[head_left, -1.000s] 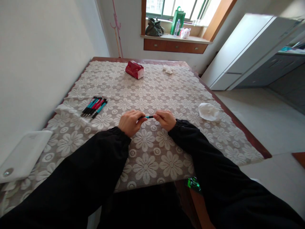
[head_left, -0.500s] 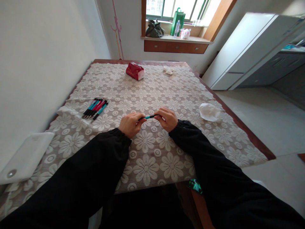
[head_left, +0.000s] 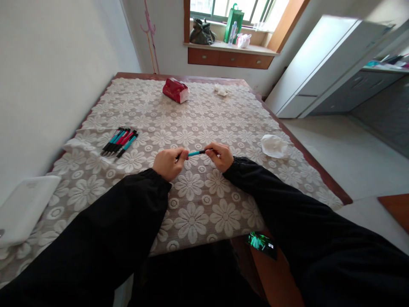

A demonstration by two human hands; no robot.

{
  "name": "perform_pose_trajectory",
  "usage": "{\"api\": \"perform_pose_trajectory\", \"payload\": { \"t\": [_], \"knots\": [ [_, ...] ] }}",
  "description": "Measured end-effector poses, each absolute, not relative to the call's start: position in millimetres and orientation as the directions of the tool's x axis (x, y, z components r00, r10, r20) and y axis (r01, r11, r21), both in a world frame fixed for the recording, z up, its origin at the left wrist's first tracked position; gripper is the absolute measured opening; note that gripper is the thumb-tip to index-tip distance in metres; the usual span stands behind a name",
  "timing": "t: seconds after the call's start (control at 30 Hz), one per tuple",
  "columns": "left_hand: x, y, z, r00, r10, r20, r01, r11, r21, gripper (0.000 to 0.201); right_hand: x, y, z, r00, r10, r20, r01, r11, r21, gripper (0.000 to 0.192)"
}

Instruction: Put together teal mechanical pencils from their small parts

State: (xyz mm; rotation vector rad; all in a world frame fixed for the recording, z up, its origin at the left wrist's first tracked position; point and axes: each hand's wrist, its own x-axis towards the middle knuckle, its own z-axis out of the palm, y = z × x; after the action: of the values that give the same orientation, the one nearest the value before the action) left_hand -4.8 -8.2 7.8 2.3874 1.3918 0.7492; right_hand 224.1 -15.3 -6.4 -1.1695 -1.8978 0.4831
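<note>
The person sits at a table (head_left: 297, 140) covered by a lace cloth, both black-sleeved arms extended over it. A teal pen (head_left: 195, 152) is held just above the cloth between the two hands, its long axis running nearly level from left to right across the body. The left hand (head_left: 168, 163) pinches one end with fingertips pressed together on the barrel; the right hand (head_left: 220, 155) pinches the other end likewise, so each hand sits at an opposite end and only a short middle stretch of barrel shows. Neither hand is nearer the pen than the other; both are in contact. A cluster of similar pens (head_left: 119, 142), teal and red, lies well apart to the left on the cloth. A crumpled white tissue (head_left: 274, 146) rests near the right edge, and a red tissue pack (head_left: 175, 90) lies at the far side. Compared with the frame a second earlier, slightly more of the teal barrel is exposed between the hands, and the whole scene sits a little higher and leftward in view, consistent with a small head movement.
</note>
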Motion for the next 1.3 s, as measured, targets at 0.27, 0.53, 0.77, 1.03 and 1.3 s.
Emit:
{"api": "perform_pose_trajectory", "payload": {
  "t": [0.27,0.53,0.77,1.03,1.3],
  "knots": [
    [-6.9,-6.9,4.9,0.432,0.810,0.397,0.641,-0.585,0.497,0.024,223.9,-25.0,-2.6,-0.160,0.890,0.428,0.562,0.438,-0.702,0.024],
    [-5.1,-8.2,5.3,0.350,0.851,0.392,0.572,-0.526,0.630,0.030,225.4,-22.6,0.7,-0.127,0.873,0.471,0.423,0.477,-0.770,0.020],
    [-5.2,-2.9,1.5,0.406,0.855,0.323,0.521,-0.506,0.687,0.029,225.9,-20.5,0.2,-0.151,0.863,0.482,0.423,0.497,-0.758,0.020],
    [-4.6,-4.2,0.4,0.395,0.868,0.300,0.582,-0.490,0.649,0.029,229.3,-7.6,-11.0,-0.088,0.961,0.264,0.189,0.276,-0.942,0.033],
    [-5.1,-7.0,1.6,0.538,0.806,0.247,0.629,-0.579,0.519,0.025,195.6,-8.7,2.8,-0.211,0.891,0.401,0.333,0.451,-0.828,0.027]
  ]
}}
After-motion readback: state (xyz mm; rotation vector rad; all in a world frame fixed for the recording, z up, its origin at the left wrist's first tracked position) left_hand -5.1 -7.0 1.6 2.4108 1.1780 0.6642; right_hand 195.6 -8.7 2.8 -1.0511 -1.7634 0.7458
